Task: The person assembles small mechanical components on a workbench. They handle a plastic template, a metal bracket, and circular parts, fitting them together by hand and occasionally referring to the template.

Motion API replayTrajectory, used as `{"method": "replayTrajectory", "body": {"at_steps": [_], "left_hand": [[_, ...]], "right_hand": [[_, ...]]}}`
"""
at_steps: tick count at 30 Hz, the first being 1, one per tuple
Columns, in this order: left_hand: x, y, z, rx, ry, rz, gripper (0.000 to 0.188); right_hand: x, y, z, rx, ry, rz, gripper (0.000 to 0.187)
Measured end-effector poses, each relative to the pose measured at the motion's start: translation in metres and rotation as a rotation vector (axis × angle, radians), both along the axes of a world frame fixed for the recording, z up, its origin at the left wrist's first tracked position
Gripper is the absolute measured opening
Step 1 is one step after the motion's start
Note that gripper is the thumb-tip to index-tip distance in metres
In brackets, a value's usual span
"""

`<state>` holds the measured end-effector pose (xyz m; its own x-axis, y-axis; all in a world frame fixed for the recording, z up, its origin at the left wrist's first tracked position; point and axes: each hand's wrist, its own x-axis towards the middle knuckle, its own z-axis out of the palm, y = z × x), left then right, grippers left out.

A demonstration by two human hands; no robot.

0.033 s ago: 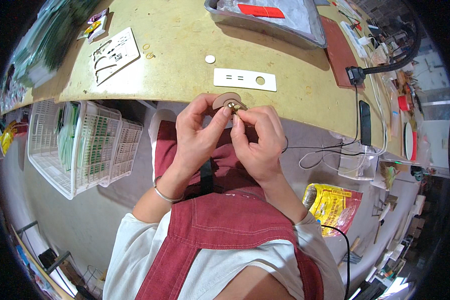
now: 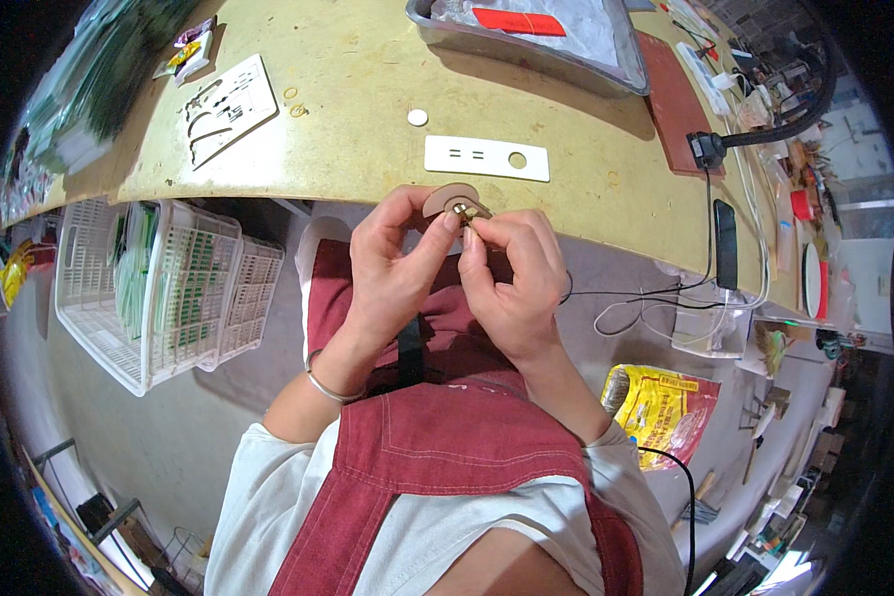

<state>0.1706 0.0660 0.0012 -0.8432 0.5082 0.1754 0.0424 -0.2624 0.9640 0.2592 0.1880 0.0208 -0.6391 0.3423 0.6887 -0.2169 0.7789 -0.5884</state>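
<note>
Just off the table's near edge, my left hand (image 2: 385,260) pinches a taupe, rounded flat piece (image 2: 441,197) between thumb and fingers. Against that piece, my right hand (image 2: 515,276) grips a small brass-coloured metal part (image 2: 471,212) with thumb and forefinger. My fingertips hide much of the metal part, and its exact kind cannot be made out. Beyond my hands lies a white strip (image 2: 497,159) with two pairs of short slots and a round hole. A small white disc (image 2: 417,117) rests on the table farther back.
A white card with small dark parts (image 2: 230,111) lies left on the table (image 2: 348,79), near thin yellow rings (image 2: 290,92). A metal tray (image 2: 536,62) stands at the back. White plastic baskets (image 2: 149,298) stand below left. Cables (image 2: 636,301) hang at right, above a yellow-red bag (image 2: 663,412).
</note>
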Motion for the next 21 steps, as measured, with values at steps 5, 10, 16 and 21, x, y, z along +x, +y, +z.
{"method": "replayTrajectory", "body": {"at_steps": [5,10,16,21], "left_hand": [[0.005,0.004,-0.003,0.0,0.007,0.043,0.023],[0.005,0.005,-0.001,0.039,-0.049,0.014,0.029],[0.002,0.005,-0.007,-0.023,0.101,0.074,0.03],[0.0,-0.001,0.001,-0.172,0.23,0.069,0.033]], "right_hand": [[0.001,0.002,-0.008,-0.102,-0.052,-0.005,0.012],[-0.001,0.002,-0.007,-0.309,-0.065,0.006,0.012],[0.0,0.004,-0.012,-0.462,-0.112,0.057,0.01],[0.001,0.006,-0.014,-0.772,-0.133,0.126,0.009]]}}
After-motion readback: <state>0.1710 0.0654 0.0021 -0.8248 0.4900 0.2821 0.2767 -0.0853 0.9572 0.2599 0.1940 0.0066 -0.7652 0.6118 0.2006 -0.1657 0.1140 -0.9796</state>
